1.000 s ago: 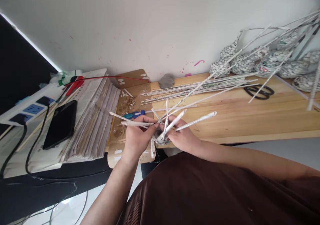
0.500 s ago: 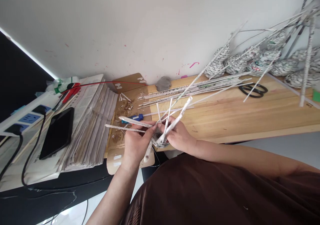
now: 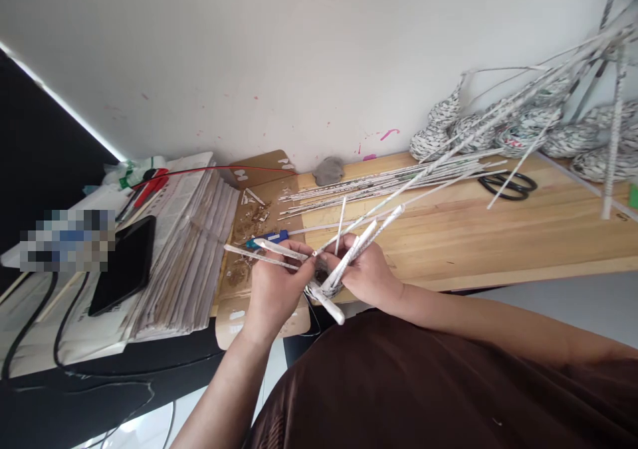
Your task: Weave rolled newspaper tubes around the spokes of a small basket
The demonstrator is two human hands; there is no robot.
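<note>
Between my two hands sits a small woven paper piece (image 3: 335,292), round, with several white rolled-paper spokes (image 3: 286,250) sticking out on all sides. My left hand (image 3: 275,286) is closed on its left side, thumb and fingertips pinched where a long paper tube (image 3: 393,192) ends. From there the long tube runs up to the right. My right hand (image 3: 369,271) is closed round the other side, fingertips at the same tube, with spokes rising beside the thumb. One thick spoke (image 3: 329,305) points down to the right. Much of the weave is hidden by the fingers.
Loose paper tubes (image 3: 369,184), black-handled scissors (image 3: 513,184) and a grey lump (image 3: 327,170) lie on the wooden table (image 3: 473,236). A blue glue gun (image 3: 269,238) is left of the hands, by stacked paper (image 3: 189,250) and a phone (image 3: 124,263). Woven paper pieces (image 3: 431,140) stand right.
The woven piece has turned in my hands: the lower spoke has swung from down-left to down-right, and other spokes lean further right. The long tube now lies at a lower slant.
</note>
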